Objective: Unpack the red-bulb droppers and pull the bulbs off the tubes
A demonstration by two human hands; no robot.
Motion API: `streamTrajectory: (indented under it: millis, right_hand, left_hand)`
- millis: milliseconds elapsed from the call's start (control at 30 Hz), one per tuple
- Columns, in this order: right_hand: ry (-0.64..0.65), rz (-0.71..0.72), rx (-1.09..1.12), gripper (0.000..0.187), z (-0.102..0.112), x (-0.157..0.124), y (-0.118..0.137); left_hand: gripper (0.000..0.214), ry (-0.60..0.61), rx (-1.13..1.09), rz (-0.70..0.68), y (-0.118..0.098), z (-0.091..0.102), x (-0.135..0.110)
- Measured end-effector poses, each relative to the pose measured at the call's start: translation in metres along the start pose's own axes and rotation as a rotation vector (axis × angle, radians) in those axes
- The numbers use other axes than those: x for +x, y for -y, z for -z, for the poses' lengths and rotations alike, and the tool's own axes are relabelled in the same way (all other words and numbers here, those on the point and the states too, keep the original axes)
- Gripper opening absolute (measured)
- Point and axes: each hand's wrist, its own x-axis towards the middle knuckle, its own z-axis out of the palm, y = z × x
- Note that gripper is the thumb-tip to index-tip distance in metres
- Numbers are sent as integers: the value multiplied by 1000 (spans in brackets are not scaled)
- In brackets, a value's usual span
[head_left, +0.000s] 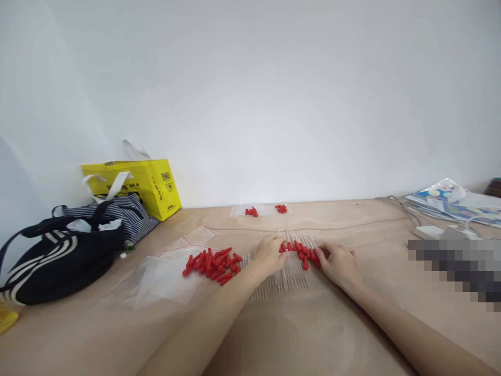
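Observation:
Glass droppers with red rubber bulbs [300, 249] lie in a row between my two hands, their thin clear tubes pointing toward the wall. My left hand [269, 256] curls closed at the left end of this row, its fingertips against the bulbs. At the right end, my right hand [340, 263] pinches a red bulb between thumb and fingers. Loose glass tubes [287, 274] lie side by side just below the row, partly hidden by my left hand and forearm. Left of that forearm, a pile of loose red bulbs [211, 263] rests on clear plastic bags [164, 282].
Against the wall, a clear bag [266, 210] carries two small groups of red bulbs. A yellow bag [156, 183], a striped bag [133, 219] and a black bag [58, 266] stand at the left. Printed packets [450, 201] and a white adapter [428, 232] with cables lie at the right.

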Motion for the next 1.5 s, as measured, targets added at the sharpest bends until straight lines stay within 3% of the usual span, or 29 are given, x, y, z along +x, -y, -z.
streamTrajectory:
  millis: [100,267,600,733,867,1000,1133,1200,1367,1500]
  right_hand:
    - [52,-39,26,28,-1,0,-1]
    - [42,-22,72,30,-2,-1,-2]
    - [-36,50,92,32,-3,-4,1]
    - [-100,95,94,31,0,-6,5]
    - [-96,217,177,34,9,-15,25]
    - [90,334,380,44,14,-33,52]
    - [171,349,495,34,10,-47,68]
    - [136,349,474,30,9,-50,70]
    - [-57,510,279,18,10,-50,67]
    - [-163,689,189,15,9,-50,67]
  left_hand:
    - [31,11,-5,-153,-15,-15,17]
    - [14,22,17,-226,-19,-30,32]
    - [16,-90,-8,-89,-20,-32,31]
    - [18,-186,-66,-27,-17,-24,15]
    - [19,-257,-134,-76,-4,-10,-22]
    - [15,-412,-195,-280,7,-7,-66]
    - [11,-431,-159,-473,10,-8,-89]
    - [10,-482,-84,-503,12,-5,-91]
    - [18,-772,314,-489,24,9,-84]
    - [17,-765,428,-558,37,9,-84]
